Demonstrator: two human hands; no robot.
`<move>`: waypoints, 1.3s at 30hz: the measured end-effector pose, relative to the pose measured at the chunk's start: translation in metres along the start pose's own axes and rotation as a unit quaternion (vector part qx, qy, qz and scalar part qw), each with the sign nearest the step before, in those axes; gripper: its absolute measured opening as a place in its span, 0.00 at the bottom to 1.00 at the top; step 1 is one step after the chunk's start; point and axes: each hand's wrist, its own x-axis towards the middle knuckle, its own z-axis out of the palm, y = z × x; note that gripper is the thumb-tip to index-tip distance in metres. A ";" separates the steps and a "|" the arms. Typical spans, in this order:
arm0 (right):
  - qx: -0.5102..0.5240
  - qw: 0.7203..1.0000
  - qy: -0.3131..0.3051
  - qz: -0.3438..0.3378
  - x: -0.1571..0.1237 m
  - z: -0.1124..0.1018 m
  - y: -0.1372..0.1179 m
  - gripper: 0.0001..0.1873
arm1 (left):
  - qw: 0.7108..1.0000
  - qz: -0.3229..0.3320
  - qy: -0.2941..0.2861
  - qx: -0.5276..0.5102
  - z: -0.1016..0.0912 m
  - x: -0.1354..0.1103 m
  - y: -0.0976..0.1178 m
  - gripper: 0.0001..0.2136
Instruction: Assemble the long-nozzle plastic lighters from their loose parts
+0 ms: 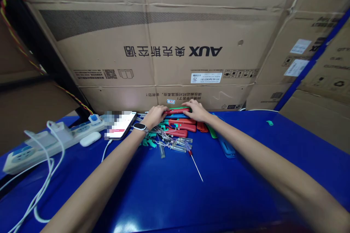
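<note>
Left hand has its fingers at one end of a long red plastic casing, and right hand is at the other end; I cannot tell if they grip it. On the glossy blue tabletop, from the left, lie a phone with lit screen, clear small tubes, a thin red-handled screwdriver and a flat blue plastic piece.
</note>
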 end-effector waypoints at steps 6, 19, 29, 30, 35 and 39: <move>0.071 0.995 0.061 0.044 -0.028 -0.013 0.014 0.16 | 0.999 0.012 0.033 -0.008 -0.006 -0.008 0.007 0.11; -0.087 0.983 0.039 0.159 -0.114 -0.022 -0.017 0.15 | 0.995 0.089 -0.017 -0.051 0.002 0.002 0.091 0.07; -0.179 0.975 0.007 0.130 -0.104 -0.013 -0.024 0.19 | 0.995 0.060 -0.036 -0.072 0.028 0.031 0.114 0.09; -0.180 0.976 0.006 0.120 -0.104 -0.012 -0.024 0.18 | 0.995 0.057 -0.035 -0.080 0.029 0.031 0.114 0.10; -0.170 0.979 0.022 0.110 -0.104 -0.010 -0.025 0.15 | 0.989 0.040 -0.031 -0.139 0.027 0.026 0.111 0.13; -0.145 0.980 0.052 0.126 -0.107 -0.017 -0.030 0.16 | 0.979 0.012 -0.016 -0.203 0.022 0.021 0.114 0.15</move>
